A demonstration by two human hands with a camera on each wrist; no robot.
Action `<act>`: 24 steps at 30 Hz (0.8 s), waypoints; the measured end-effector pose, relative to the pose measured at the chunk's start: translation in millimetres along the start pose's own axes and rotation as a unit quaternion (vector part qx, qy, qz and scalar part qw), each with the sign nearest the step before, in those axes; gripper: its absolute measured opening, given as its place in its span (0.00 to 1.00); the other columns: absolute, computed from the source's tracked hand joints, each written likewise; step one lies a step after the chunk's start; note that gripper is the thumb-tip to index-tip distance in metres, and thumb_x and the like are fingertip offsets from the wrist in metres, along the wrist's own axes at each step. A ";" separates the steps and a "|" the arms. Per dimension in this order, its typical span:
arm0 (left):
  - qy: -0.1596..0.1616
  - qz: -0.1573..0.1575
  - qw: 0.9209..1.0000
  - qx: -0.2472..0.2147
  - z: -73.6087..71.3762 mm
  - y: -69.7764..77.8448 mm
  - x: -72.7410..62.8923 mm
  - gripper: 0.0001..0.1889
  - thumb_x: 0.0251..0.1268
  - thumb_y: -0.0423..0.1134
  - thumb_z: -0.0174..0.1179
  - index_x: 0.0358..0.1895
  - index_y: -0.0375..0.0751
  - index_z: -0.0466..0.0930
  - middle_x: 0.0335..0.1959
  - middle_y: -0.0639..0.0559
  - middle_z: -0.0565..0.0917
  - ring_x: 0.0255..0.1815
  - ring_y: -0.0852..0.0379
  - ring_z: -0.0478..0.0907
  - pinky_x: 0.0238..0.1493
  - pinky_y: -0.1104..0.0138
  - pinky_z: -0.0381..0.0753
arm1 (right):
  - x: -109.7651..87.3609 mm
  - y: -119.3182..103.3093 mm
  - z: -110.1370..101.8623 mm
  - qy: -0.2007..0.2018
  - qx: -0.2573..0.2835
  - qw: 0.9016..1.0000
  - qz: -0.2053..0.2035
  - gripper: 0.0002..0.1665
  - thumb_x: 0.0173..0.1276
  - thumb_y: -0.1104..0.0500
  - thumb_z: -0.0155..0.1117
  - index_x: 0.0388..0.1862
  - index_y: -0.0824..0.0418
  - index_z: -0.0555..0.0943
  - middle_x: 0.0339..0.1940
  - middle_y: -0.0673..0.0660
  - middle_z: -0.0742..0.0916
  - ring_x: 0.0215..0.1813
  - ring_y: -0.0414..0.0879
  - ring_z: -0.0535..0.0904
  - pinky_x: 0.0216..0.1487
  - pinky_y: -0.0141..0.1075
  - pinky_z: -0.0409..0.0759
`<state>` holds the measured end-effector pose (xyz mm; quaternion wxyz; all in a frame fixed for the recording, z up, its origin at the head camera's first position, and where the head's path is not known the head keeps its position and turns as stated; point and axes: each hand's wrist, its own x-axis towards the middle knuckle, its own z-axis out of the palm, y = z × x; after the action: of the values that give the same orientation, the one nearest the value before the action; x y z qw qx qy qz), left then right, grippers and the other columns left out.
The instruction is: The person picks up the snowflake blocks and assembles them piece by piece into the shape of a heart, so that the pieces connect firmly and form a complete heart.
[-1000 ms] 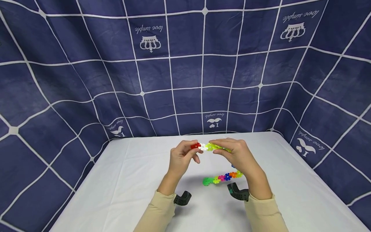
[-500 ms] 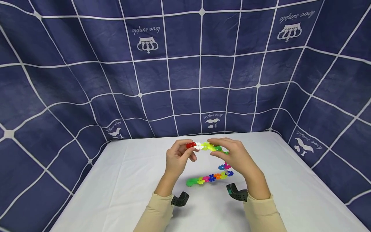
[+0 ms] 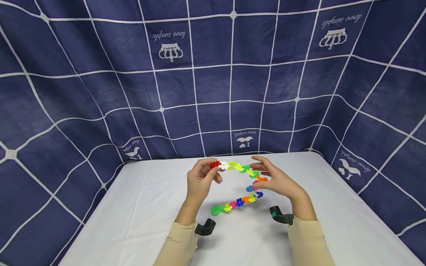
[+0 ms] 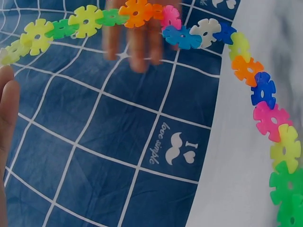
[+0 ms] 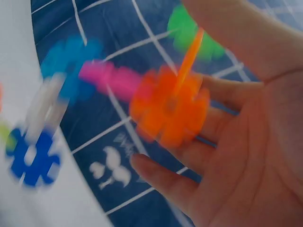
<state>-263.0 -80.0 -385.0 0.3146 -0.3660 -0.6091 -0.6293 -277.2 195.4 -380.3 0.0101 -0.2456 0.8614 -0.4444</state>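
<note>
A curving chain of interlocked plastic snowflake discs (image 3: 239, 202) in many colours hangs from my left hand (image 3: 199, 181). That hand pinches the red disc (image 3: 214, 164) at the chain's upper end, beside a white disc (image 3: 224, 165). My right hand (image 3: 281, 181) is spread around the chain's middle with fingers apart. In the right wrist view an orange disc (image 5: 168, 111) crosses in front of the open palm, below the thumb, blurred. The left wrist view shows the chain running down to green discs (image 4: 286, 184) at its lower end, low over the table; the red disc is hidden there.
A white cloth covers the table (image 3: 149, 207). Behind and on both sides hangs a dark blue curtain (image 3: 213, 85) with white grid lines. Black wrist devices (image 3: 205, 227) sit on both forearms at the beige sleeves.
My right hand has loosened from the yellow-green discs and moved right and slightly down along the chain. The left hand has shifted slightly left with the red end, uncovering more of the chain.
</note>
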 end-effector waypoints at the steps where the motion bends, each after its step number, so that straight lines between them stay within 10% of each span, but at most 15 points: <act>1: 0.003 -0.002 1.000 0.001 -1.0 0.0 -0.3 0.15 0.59 0.18 0.62 0.50 0.26 0.75 0.31 0.28 0.86 0.18 0.52 0.82 0.20 0.62 0.85 | -0.2 6.9 0.3 -0.008 0.015 1.000 0.009 0.52 0.59 0.51 0.77 0.77 0.52 0.58 0.72 0.61 0.75 0.73 0.62 0.70 0.73 0.64 0.64; 8: 0.019 -0.011 1.000 0.008 -5.2 -0.4 -3.2 0.16 0.59 0.18 0.62 0.50 0.24 0.75 0.31 0.28 0.86 0.18 0.54 0.82 0.22 0.65 0.85 | -1.5 46.1 15.1 -0.099 0.072 0.990 0.067 0.38 0.63 0.54 0.74 0.70 0.62 0.72 0.66 0.65 0.80 0.63 0.60 0.77 0.64 0.55 0.78; 14: 0.030 -0.019 0.999 0.014 -6.4 0.1 -4.5 0.16 0.59 0.18 0.62 0.51 0.25 0.75 0.32 0.28 0.86 0.18 0.54 0.82 0.23 0.66 0.85 | -1.9 56.7 25.3 -0.090 0.048 0.987 0.122 0.31 0.59 0.51 0.76 0.55 0.69 0.80 0.54 0.62 0.86 0.52 0.52 0.81 0.60 0.55 0.80; 24: 0.068 -0.061 0.996 -0.004 -14.0 -3.9 3.0 0.14 0.64 0.24 0.62 0.51 0.28 0.72 0.32 0.26 0.86 0.19 0.56 0.83 0.21 0.62 0.85 | 3.2 55.4 12.7 -0.062 0.164 0.983 0.064 0.27 0.71 0.55 0.65 0.61 0.71 0.76 0.55 0.70 0.85 0.50 0.49 0.86 0.49 0.46 0.88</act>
<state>-269.0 -93.6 -384.5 0.3151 -0.2861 -0.6049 -0.6730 -300.0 211.2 -430.0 0.1317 -0.2119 0.7888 -0.5617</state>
